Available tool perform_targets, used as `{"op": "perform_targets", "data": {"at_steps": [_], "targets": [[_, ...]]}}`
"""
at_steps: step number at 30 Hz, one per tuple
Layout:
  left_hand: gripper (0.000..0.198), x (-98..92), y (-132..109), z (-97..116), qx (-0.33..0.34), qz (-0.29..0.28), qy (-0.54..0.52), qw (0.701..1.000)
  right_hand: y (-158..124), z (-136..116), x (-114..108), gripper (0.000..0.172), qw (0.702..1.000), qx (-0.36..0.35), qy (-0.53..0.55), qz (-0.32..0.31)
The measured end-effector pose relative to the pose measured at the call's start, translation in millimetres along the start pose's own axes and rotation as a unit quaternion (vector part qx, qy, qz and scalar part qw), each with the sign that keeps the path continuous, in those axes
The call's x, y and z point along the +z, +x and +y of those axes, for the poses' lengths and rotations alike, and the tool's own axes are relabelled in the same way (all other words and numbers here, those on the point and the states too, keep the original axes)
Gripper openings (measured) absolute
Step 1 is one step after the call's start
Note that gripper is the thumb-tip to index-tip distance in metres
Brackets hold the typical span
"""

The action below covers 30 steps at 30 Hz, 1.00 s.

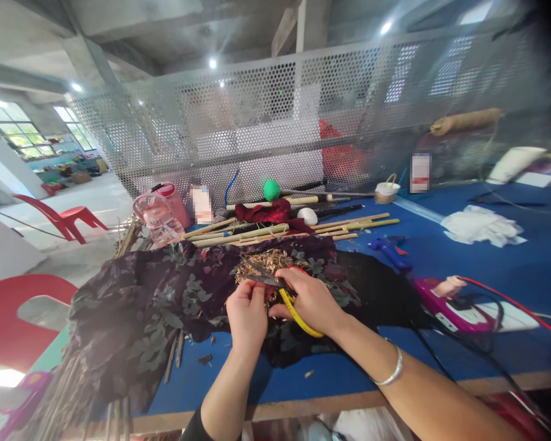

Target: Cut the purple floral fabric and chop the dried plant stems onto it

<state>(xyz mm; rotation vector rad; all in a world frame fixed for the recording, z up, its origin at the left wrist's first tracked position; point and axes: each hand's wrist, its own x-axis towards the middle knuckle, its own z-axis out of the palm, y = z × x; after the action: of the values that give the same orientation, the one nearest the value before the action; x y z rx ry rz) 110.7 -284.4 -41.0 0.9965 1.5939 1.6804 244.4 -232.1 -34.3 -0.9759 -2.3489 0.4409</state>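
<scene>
R hand [313,301], part-curled, gripping scissors [269,280]

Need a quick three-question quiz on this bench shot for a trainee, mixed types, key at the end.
1. Short answer: which hand holds the scissors?
2. True or false: the green ball is farther from the person than the heap of dried brown pieces.
3. Fill in the blank: a silver-coloured ____ circles the arm on the scissors side.

Key:
1. The right hand.
2. True; it sits beyond the heap, towards the perforated screen.
3. Bangle.
</scene>
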Motion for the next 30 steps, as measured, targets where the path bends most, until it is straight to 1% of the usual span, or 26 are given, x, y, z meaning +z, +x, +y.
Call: {"op": "perform_targets", "data": {"at_steps": [2, 7, 11, 14, 17, 21, 23, 27, 30], "targets": [[0.021, 1.2, -0.3, -0.8, -0.003, -0.006, -0.021, 1.000, 0.0, -0.1, 0.0, 0.044, 1.000, 0.007, 0.014, 0.003], [0.025, 3.8, -1.8, -2.2, -0.003, -0.025, -0.065, 0.998, 0.4, -1.6, 1.1, 0.044, 0.998, 0.008, 0.055, 0.014], [0.026, 3.3, -3.3, 0.6, 0.005, -0.023, -0.036, 0.999, 0.4, -3.3, 0.5, 0.044, 0.998, 0.010, 0.059, 0.012], [0.025, 1.6, -4.1, 2.5, 0.025, -0.032, -0.002, 0.999, -0.3, -2.9, 0.2, 0.051, 0.999, -0.002, 0.043, 0.017], [0.025, 0.0, -4.5, 3.6, 0.040, -0.049, 0.021, 0.998, -1.0, -0.8, 1.7, 0.056, 0.998, -0.017, 0.055, 0.021], [0.025, -0.1, -4.3, 4.6, 0.028, -0.060, -0.007, 0.998, -2.1, -0.4, 4.1, 0.046, 0.994, -0.025, 0.107, 0.017], [0.026, -0.1, -3.8, 4.7, 0.018, -0.056, -0.022, 0.998, -2.6, -1.9, 3.9, 0.045, 0.993, -0.023, 0.114, 0.010], [0.026, -1.2, -3.1, 4.7, 0.019, -0.022, -0.014, 0.999, -2.2, -3.8, 1.6, 0.056, 0.998, -0.016, 0.066, 0.000], [0.027, -1.8, -3.7, 4.7, 0.033, -0.008, 0.001, 0.999, -1.1, -3.8, -0.2, 0.058, 0.998, -0.024, 0.051, -0.009]]}}
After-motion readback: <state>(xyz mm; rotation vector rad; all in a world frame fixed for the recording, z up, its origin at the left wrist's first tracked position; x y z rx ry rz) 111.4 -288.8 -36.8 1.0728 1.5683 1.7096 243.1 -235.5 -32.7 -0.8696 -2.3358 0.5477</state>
